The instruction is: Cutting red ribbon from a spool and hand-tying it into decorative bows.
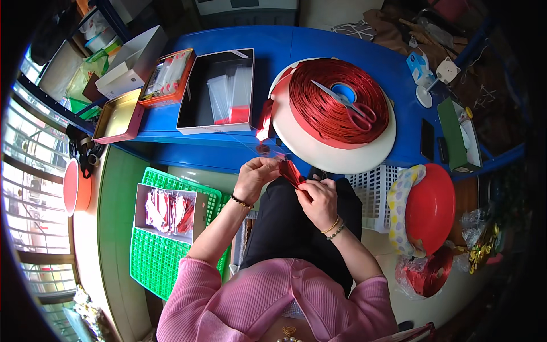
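Observation:
Over my lap, both hands meet at a shiny red folded piece (292, 173), perhaps ribbon or foil. My right hand (318, 200) pinches its lower end. My left hand (255, 178) is closed at its upper end, where a thin transparent film, seemingly a plastic sleeve, stretches up and left; its outline is hard to make out. Just beyond, a red strip (264, 121) hangs off the large roll of red ribbon (307, 85), which lies on a round cream disc (310, 162). Red-handled scissors (347, 105) rest on top of the roll.
On the blue table (228, 41), a black-lined box (196, 85) holds clear sleeves beside an orange box (168, 77) and a gold-lined tray (119, 117). At lower left, a box of red packets (171, 211) sits on a green crate (154, 262). A red basin (433, 208) stands right.

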The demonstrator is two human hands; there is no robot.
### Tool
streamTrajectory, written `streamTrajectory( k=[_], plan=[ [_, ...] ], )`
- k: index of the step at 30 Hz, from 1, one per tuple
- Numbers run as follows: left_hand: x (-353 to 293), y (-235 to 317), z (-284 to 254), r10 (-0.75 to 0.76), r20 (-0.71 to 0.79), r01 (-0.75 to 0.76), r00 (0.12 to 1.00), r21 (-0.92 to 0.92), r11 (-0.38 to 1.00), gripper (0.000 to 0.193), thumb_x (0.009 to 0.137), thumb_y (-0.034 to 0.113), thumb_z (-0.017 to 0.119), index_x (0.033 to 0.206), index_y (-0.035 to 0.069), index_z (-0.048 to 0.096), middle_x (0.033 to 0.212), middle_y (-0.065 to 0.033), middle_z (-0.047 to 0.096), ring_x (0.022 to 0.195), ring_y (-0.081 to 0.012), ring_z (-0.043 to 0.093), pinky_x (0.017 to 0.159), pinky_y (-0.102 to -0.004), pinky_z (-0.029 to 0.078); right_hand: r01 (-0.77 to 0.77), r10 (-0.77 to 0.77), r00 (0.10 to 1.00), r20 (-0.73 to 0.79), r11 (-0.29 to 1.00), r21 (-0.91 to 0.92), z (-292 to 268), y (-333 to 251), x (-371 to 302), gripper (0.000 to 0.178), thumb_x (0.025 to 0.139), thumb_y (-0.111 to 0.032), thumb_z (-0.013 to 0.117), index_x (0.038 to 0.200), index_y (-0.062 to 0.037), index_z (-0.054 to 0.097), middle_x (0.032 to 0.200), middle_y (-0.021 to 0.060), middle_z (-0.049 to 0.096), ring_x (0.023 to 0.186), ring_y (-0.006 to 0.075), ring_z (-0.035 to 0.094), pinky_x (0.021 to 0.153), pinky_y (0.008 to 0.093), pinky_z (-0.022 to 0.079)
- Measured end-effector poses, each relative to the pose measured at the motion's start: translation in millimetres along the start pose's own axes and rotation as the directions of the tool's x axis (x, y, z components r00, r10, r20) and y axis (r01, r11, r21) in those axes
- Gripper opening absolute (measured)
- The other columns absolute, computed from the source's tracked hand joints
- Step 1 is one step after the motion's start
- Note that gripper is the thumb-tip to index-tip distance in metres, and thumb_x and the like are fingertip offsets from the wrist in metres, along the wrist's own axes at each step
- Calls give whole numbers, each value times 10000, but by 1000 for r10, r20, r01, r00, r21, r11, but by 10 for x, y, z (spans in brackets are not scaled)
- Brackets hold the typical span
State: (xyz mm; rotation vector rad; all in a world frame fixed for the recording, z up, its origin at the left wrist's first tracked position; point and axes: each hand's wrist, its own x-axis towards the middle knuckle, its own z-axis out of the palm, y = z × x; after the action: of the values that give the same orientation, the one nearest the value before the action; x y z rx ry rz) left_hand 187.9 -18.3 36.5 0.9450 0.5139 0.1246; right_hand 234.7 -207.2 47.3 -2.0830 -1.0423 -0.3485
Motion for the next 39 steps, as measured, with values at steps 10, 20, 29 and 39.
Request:
streamTrajectory(
  k=[10,20,29,39],
  plan=[
    [34,-26,-62,44,61,-52,997,146,988,205,895,218,552,939,34,631,828,-46,650,698,-97,588,655,-246,478,16,-16,1000,-7,1000,25,-73,-18,-73,129,679,-74,711,752,-88,605,750,35,641,667,182,595,697,323,373],
    [2,23,-120,25,-126,0,992,193,981,187,867,239,584,865,69,661,856,-44,662,803,-92,588,715,-234,417,38,-37,999,13,999,-1,-117,27,-127,132,685,-75,707,761,-84,599,749,37,639,689,175,604,716,335,364],
    [-104,29,-66,102,-155,-92,983,71,993,183,830,191,646,720,52,602,715,-17,595,637,-78,514,608,-211,408,69,-69,998,6,997,-16,-87,0,-189,114,716,-90,681,769,-99,580,743,23,614,672,170,599,726,343,356],
    [-248,-1,52,67,-54,-70,996,-38,997,149,864,163,602,828,20,590,812,-55,612,761,-136,602,719,-248,492,56,-56,998,1,998,5,-76,-102,-142,126,690,-81,707,760,-87,602,764,45,644,693,184,604,715,335,363]
  ],
)
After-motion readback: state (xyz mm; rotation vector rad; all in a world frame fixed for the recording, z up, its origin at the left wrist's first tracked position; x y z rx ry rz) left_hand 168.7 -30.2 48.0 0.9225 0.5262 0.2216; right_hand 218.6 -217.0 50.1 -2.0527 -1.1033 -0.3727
